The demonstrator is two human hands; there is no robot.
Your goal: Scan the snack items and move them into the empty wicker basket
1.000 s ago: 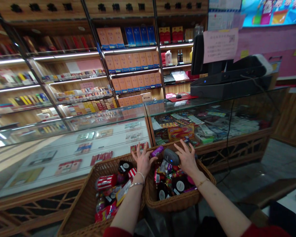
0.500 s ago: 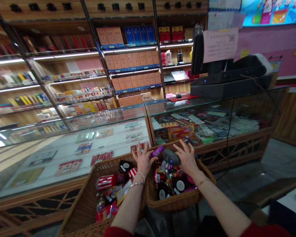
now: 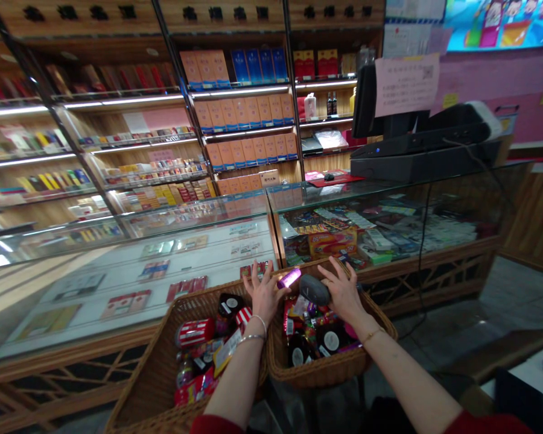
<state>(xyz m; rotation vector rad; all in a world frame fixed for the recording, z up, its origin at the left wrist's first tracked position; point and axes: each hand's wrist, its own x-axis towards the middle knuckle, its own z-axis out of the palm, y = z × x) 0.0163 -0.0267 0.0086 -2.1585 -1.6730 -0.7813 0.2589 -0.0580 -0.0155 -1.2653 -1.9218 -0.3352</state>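
Observation:
My left hand (image 3: 263, 293) is over the inner rims of two wicker baskets, pinching a small purple packaged item (image 3: 290, 278) between thumb and fingers, the other fingers spread. Bright light falls on that item. In my right hand (image 3: 342, 292) is a dark grey handheld barcode scanner (image 3: 314, 290), its head turned toward the purple item with a gap between them. Below, the right basket (image 3: 319, 377) holds red and purple packets and black-lidded containers. More goods, among them a red-and-white striped tub (image 3: 196, 333), lie in the left basket (image 3: 140, 377).
A glass display counter (image 3: 199, 241) runs just beyond the baskets. On its right part stands a cash register terminal (image 3: 407, 144), with a cable (image 3: 423, 241) hanging down the front. Stocked shelves (image 3: 248, 147) rise behind. A white surface (image 3: 531, 374) lies at the lower right.
The purple item is now brightly lit, and the scanner's blue light no longer shows. Both hands have stayed almost in place.

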